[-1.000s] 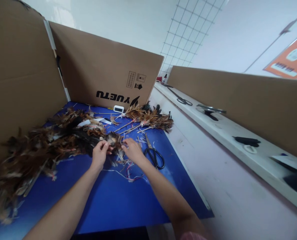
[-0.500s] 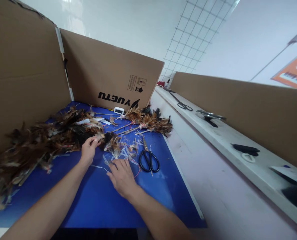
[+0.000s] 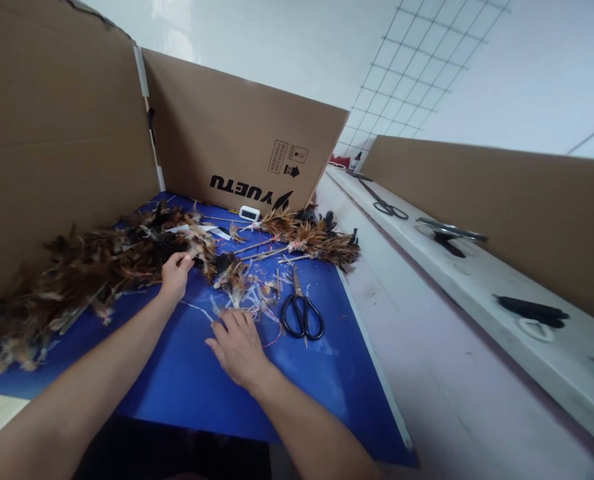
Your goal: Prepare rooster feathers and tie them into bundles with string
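Observation:
My left hand is closed in a pinch at the edge of some brown and pale feathers, its fingertips on their fluffy base. My right hand rests lower on the blue mat, fingers slightly bent and apart, nothing visible held. Just beyond its fingertips lie clear plastic strips, and a thin white strip runs toward it from the left. Small feather tufts sit between the two hands. Black-handled scissors lie right of my right hand, pointing away.
A long heap of brown feathers covers the left side. Feather bundles on sticks lie at the back right, near a small white device. Cardboard walls stand behind and left. A white ledge on the right holds tools.
The camera view has shifted slightly. My left hand, still pinched, has moved up a little against the feather heap. My right hand stays nearly in place beside the plastic strips.

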Demonstrator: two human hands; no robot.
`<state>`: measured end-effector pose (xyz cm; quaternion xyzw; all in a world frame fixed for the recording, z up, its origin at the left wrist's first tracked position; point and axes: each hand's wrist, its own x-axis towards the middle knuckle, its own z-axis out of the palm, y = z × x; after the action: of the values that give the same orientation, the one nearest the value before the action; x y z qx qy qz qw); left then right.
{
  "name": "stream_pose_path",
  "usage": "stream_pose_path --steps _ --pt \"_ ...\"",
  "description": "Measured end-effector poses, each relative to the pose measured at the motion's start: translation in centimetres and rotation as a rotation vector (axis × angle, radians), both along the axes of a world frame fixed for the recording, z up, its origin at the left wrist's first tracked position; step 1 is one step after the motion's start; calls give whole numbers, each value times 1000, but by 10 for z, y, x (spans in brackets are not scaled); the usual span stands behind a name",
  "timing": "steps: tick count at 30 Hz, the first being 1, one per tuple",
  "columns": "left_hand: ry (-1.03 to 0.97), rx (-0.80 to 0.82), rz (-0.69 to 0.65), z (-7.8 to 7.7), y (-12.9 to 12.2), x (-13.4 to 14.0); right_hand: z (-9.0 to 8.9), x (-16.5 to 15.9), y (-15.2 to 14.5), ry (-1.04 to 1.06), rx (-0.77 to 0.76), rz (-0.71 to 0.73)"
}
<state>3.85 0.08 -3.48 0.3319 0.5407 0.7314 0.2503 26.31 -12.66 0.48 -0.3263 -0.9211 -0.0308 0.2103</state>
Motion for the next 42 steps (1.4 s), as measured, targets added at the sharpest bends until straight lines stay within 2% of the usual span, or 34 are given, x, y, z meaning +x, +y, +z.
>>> stream_pose_path --steps 7,15,20,24,26,31,34,38,42 --pt "-58 8 -60 7 10 -9 5 2 1 -22 -17 -20" --pt "-131 -59 31 30 25 -35 5 4 3 4 -27 -102" --pt "-195 -76 7 45 17 -32 0 4 6 9 -81 -280" --pt "-156 -49 -3 52 3 -11 -8 1 8 1 -139 -430" --pt "-126 -42 -81 55 -5 9 -11 0 8 -11 -158 -424" --pt "-75 -112 -537 53 -24 72 -10 -1 5 -40 -161 -259" --pt "-27 -162 -719 45 -29 97 -7 -2 2 -56 -140 -175" --pt "24 -188 -768 33 -29 97 -3 -1 0 -76 -119 -100" --pt "30 -180 -684 28 -27 69 -1 -1 -2 -64 -94 -56"
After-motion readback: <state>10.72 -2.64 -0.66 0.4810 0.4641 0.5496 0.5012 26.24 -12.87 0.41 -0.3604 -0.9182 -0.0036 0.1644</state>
